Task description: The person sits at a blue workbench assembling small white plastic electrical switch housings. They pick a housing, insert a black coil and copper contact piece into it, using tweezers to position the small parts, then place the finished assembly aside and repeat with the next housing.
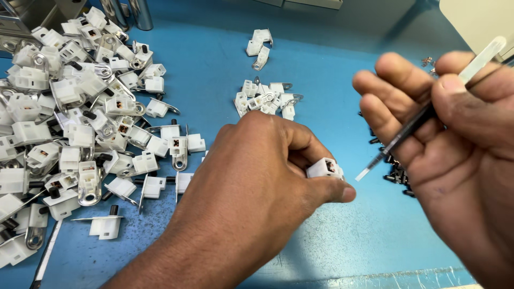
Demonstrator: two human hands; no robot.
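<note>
Left hand: my left hand (251, 198) fills the lower centre of the frame, thumb and fingers pinched on a small white plug (324, 168) whose open face turns right.
Right hand: my right hand (455, 139), at the right edge, is closed around slim tweezers (423, 120).
Plug: just right of frame centre, held above the blue table (332, 235).
Tweezers: long axis runs from upper right down to lower left; the tip sits just right of the plug, apart from it.
Nearer hand: I judge the right, through the tip.
Small group: a few white plugs (265, 99) above centre.
Large pile: white plugs with metal tabs (80, 118), upper left.
Dark bits: small black parts (396, 174) behind my right hand.
</note>
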